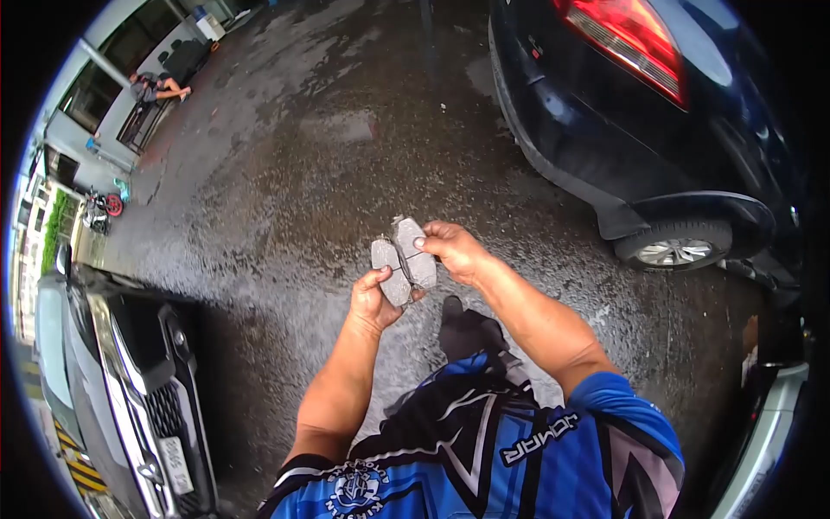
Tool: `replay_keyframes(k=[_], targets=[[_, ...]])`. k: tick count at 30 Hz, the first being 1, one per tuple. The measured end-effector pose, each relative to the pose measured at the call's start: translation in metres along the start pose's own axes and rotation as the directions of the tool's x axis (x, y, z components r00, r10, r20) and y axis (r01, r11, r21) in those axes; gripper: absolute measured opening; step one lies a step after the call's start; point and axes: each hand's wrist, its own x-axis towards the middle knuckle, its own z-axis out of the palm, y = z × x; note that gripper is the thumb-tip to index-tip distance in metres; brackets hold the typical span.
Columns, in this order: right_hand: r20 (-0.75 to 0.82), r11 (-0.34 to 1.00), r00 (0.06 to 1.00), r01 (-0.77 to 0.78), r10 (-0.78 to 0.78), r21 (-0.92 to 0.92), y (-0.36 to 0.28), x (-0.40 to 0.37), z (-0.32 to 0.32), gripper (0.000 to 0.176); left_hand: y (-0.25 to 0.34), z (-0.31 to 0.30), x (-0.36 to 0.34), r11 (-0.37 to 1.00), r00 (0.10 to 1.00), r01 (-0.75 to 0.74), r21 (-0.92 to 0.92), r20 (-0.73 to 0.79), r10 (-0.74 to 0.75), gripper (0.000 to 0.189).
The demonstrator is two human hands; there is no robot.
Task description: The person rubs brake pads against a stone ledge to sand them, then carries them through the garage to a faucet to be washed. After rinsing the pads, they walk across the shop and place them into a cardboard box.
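Note:
Two grey brake pads are held up side by side in front of me, above the wet ground. My left hand (373, 298) is closed on the left brake pad (389, 271), its thumb lying across the pad's lower part. The right brake pad (417, 255) is pinched in my right hand (454, 251), with the thumb on its face. Both pads show a flat friction face with a groove across it. Their inner edges touch or nearly touch. Most fingers behind the pads are hidden.
A dark car (605, 130) with a lit tail light stands at right, its rear wheel (674, 248) low. Another car's front (143, 398) is at lower left, and a silver car (769, 441) at lower right. A person (156, 89) sits on a bench, far left. The ground (259, 173) is wet.

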Motion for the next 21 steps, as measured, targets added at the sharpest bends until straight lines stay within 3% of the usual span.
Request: replay_keyframes(k=[3,5,7,9,11,13,15,16,18,19,21], targets=[[0.129,0.981,0.981,-0.16,0.146,0.105,-0.045,0.116,0.0,0.025,0.066,-0.006,0.084,0.997,0.995,-0.024,-0.071,-0.096,0.017,0.065],[0.203,0.975,0.966,-0.189,0.163,0.119,-0.079,0.193,-0.004,0.026,0.115,-0.005,0.135,0.994,0.993,-0.075,-0.078,-0.096,0.068,0.065],[0.291,0.929,0.939,-0.26,0.18,0.263,-0.114,0.268,-0.006,0.028,0.162,-0.02,0.185,0.987,0.987,-0.143,-0.074,-0.081,0.137,0.064],[0.245,0.973,0.95,-0.218,0.193,0.078,-0.143,0.399,-0.031,0.031,0.24,-0.03,0.297,0.973,0.977,-0.215,-0.085,-0.029,0.213,0.064],[0.326,0.967,0.929,-0.224,0.174,0.122,-0.153,0.486,-0.054,0.035,0.284,-0.06,0.375,0.977,0.981,-0.195,-0.085,-0.009,0.195,0.065],[0.204,0.987,0.968,-0.127,0.145,-0.098,-0.19,0.559,-0.079,0.045,0.33,-0.084,0.457,0.99,0.99,-0.137,-0.019,0.04,0.138,0.066],[0.281,0.873,0.959,0.101,0.042,-0.478,-0.233,0.631,-0.124,0.062,0.385,-0.086,0.549,0.996,0.996,-0.083,0.025,0.042,0.082,0.067],[0.258,0.823,0.966,0.127,0.025,-0.554,-0.256,0.656,-0.15,0.076,0.408,-0.09,0.596,1.0,0.999,-0.022,0.008,0.043,0.022,0.065],[0.088,0.774,0.986,-0.055,0.141,-0.631,-0.309,0.683,-0.201,0.084,0.454,-0.089,0.661,0.997,0.997,0.072,0.007,0.012,-0.072,0.061],[0.082,0.76,0.996,0.032,0.028,-0.649,-0.307,0.7,-0.24,0.085,0.474,-0.088,0.698,0.997,0.997,0.06,0.052,-0.058,-0.057,0.059],[-0.055,0.79,0.993,-0.118,0.106,-0.601,-0.356,0.702,-0.294,0.08,0.521,-0.072,0.768,0.993,0.992,0.118,0.033,-0.044,-0.116,0.056]])
